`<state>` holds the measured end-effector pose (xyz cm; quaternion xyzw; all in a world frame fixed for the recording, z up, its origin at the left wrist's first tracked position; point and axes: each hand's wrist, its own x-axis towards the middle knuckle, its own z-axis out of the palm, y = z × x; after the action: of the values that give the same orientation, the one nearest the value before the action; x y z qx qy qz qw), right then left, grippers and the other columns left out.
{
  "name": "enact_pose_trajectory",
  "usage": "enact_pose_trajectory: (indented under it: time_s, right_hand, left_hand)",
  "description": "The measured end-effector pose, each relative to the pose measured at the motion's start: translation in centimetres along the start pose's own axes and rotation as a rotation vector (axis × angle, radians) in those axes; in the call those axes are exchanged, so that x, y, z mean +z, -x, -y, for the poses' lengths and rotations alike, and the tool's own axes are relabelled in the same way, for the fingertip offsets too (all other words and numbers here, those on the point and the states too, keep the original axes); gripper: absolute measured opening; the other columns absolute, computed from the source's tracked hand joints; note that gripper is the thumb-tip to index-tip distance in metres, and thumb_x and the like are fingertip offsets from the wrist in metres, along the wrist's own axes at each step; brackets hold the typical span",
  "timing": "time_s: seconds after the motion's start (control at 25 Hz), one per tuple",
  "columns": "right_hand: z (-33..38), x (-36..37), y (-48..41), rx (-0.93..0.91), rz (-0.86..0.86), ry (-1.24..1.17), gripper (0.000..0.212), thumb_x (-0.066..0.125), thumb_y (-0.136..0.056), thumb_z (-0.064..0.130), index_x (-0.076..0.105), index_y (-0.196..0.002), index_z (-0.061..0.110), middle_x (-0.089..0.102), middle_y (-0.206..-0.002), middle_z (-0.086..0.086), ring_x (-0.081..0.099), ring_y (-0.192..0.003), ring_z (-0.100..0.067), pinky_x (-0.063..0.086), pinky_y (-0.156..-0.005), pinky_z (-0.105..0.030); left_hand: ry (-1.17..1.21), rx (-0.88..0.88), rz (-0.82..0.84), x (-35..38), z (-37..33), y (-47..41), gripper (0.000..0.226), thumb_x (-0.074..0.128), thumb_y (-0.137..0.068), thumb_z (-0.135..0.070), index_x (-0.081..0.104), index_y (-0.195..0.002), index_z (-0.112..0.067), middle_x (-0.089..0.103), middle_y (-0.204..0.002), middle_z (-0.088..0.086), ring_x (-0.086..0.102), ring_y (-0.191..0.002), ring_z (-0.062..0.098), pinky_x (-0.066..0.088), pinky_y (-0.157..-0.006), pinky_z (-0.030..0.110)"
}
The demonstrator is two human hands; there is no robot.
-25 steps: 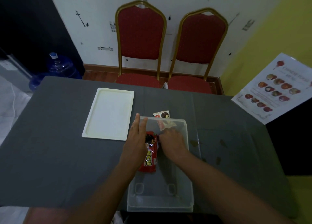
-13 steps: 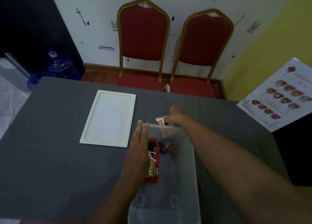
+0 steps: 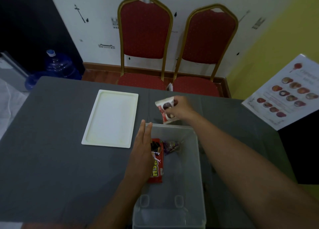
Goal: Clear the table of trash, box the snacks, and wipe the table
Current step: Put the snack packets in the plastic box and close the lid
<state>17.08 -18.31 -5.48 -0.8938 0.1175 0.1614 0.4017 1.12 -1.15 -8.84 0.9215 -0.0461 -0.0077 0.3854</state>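
Note:
A clear plastic box (image 3: 198, 159) stands on the grey table (image 3: 51, 159) in front of me. Inside it lie a red snack pack (image 3: 158, 166) and a small purple wrapper (image 3: 170, 146). My left hand (image 3: 142, 152) rests flat against the box's left wall, fingers straight. Just beyond the box's far rim, my right hand (image 3: 181, 110) grips a white and red snack packet (image 3: 164, 108), lifted off the table.
The box's white lid (image 3: 110, 120) lies flat on the table to the left. Two red chairs (image 3: 145, 38) stand behind the far edge. A laminated food menu (image 3: 290, 94) hangs at the right. A blue water bottle (image 3: 57, 64) sits on the floor at left.
My right hand left the box, reached over its far rim and picked up the white and red packet from the table. My left hand stayed against the box.

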Motion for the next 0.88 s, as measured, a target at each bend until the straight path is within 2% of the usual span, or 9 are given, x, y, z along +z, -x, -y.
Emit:
enact_pose_trajectory:
  time_s: [0.12, 0.2, 0.32, 0.4, 0.48, 0.56, 0.68, 0.8, 0.88]
  right_hand:
    - [1.9, -3.6, 5.5, -0.111, -0.084, -0.229, 0.032, 0.087, -0.071, 0.022, 0.068, -0.096, 0.016, 0.075, -0.097, -0.004, 0.074, -0.088, -0.021, 0.062, -0.082, -0.044]
    - [1.6, -4.6, 9.9, -0.123, -0.064, -0.213, 0.036, 0.089, -0.072, 0.026, 0.068, -0.100, 0.017, 0.076, -0.096, -0.003, 0.076, -0.086, -0.018, 0.064, -0.078, -0.041]
    - [-0.5, -2.7, 16.1, -0.066, -0.004, 0.040, 0.045, 0.085, -0.078, 0.022, 0.057, -0.113, 0.022, 0.070, -0.102, 0.003, 0.072, -0.084, -0.012, 0.063, -0.071, -0.032]
    - [-1.7, 0.2, 18.0, -0.012, 0.016, 0.255, 0.049, 0.079, -0.084, 0.017, 0.048, -0.122, 0.020, 0.066, -0.104, -0.001, 0.067, -0.086, -0.017, 0.059, -0.068, -0.030]
    - [-2.7, 3.2, 18.2, 0.009, -0.011, 0.365, 0.042, 0.071, -0.089, 0.012, 0.045, -0.122, 0.015, 0.066, -0.110, -0.008, 0.066, -0.094, -0.025, 0.058, -0.075, -0.037]
    - [-3.4, 5.2, 17.7, 0.045, -0.021, 0.352, 0.034, 0.065, -0.092, 0.008, 0.046, -0.120, 0.010, 0.064, -0.118, -0.013, 0.065, -0.099, -0.028, 0.057, -0.082, -0.040]
    - [-4.5, 6.3, 17.4, 0.111, 0.004, 0.310, 0.053, 0.063, -0.092, 0.006, 0.038, -0.138, 0.006, 0.051, -0.132, -0.018, 0.060, -0.110, -0.033, 0.051, -0.087, -0.039]
    - [-5.4, 7.7, 18.9, 0.008, -0.061, 0.529, 0.063, 0.062, -0.094, 0.009, 0.032, -0.149, 0.008, 0.032, -0.152, -0.020, 0.045, -0.129, -0.036, 0.045, -0.104, -0.042]
    - [-6.4, 9.2, 20.0, -0.067, 0.011, 0.639, 0.067, 0.062, -0.095, 0.010, 0.029, -0.152, 0.007, 0.019, -0.161, -0.021, 0.028, -0.144, -0.040, 0.034, -0.117, -0.047]
  left_hand:
    - [0.011, -0.026, 0.025, -0.3, -0.2, 0.2, 0.091, 0.058, -0.088, 0.005, 0.005, -0.153, -0.030, -0.006, -0.164, -0.008, 0.008, -0.149, 0.012, 0.020, -0.112, 0.031]
    - [0.006, -0.025, 0.037, -0.4, -0.1, 0.1, 0.095, 0.059, -0.084, 0.009, 0.006, -0.153, -0.030, -0.006, -0.164, -0.008, 0.008, -0.149, 0.011, 0.018, -0.112, 0.030]
    - [-0.006, -0.021, 0.050, -0.4, 0.0, 0.2, 0.091, 0.064, -0.086, 0.000, 0.008, -0.153, -0.027, -0.004, -0.165, -0.006, 0.007, -0.145, 0.005, 0.019, -0.115, 0.033]
    - [-0.024, -0.010, 0.046, -0.4, 0.0, 0.2, 0.089, 0.065, -0.088, -0.005, 0.008, -0.153, -0.025, -0.002, -0.165, -0.004, 0.009, -0.146, 0.008, 0.018, -0.114, 0.033]
    - [-0.041, 0.012, 0.039, -0.4, 0.1, 0.3, 0.090, 0.066, -0.087, -0.003, 0.008, -0.152, -0.025, -0.001, -0.165, -0.002, 0.012, -0.149, 0.014, 0.020, -0.115, 0.034]
    - [-0.047, 0.011, 0.035, -0.5, 0.1, 0.2, 0.091, 0.063, -0.085, 0.005, 0.010, -0.152, -0.024, 0.000, -0.165, -0.001, 0.015, -0.150, 0.019, 0.024, -0.116, 0.036]
    - [-0.041, 0.017, 0.022, -0.5, -0.1, 0.3, 0.087, 0.056, -0.085, 0.011, 0.012, -0.152, -0.022, 0.002, -0.165, 0.001, 0.016, -0.150, 0.021, 0.024, -0.115, 0.035]
    - [-0.029, 0.025, 0.007, -0.5, -0.1, 0.2, 0.089, 0.053, -0.082, 0.014, 0.012, -0.153, -0.022, 0.001, -0.165, 0.001, 0.017, -0.149, 0.021, 0.027, -0.115, 0.036]
    - [-0.028, 0.020, -0.004, -0.6, -0.2, 0.2, 0.089, 0.051, -0.081, 0.016, 0.013, -0.153, -0.021, 0.001, -0.165, 0.000, 0.017, -0.150, 0.022, 0.031, -0.114, 0.038]
